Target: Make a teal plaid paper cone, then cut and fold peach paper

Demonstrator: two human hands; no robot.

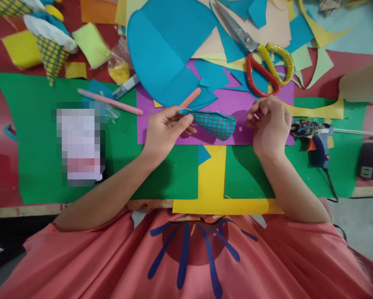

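Observation:
My left hand (166,133) pinches the left end of a blue paper cone (219,124) with a dark grid pattern, thumb on top. The cone lies sideways above a purple sheet (145,131), its rounded end pointing right. To the right of the cone, apart from it, my right hand (271,126) is raised with its fingers curled in. Whether anything small is between those fingertips is hidden. Just right of that hand lies a blue glue gun (321,145) with a smeared nozzle and a clear glue stick in its back.
Scissors (251,45) with red and yellow handles lie on paper scraps beyond my right hand. A large blue paper disc (161,37) is at the back. Pink rolled sticks (110,101), a blurred-out phone-like object (80,141), clay packets (91,45) and checked cones (51,54) are left.

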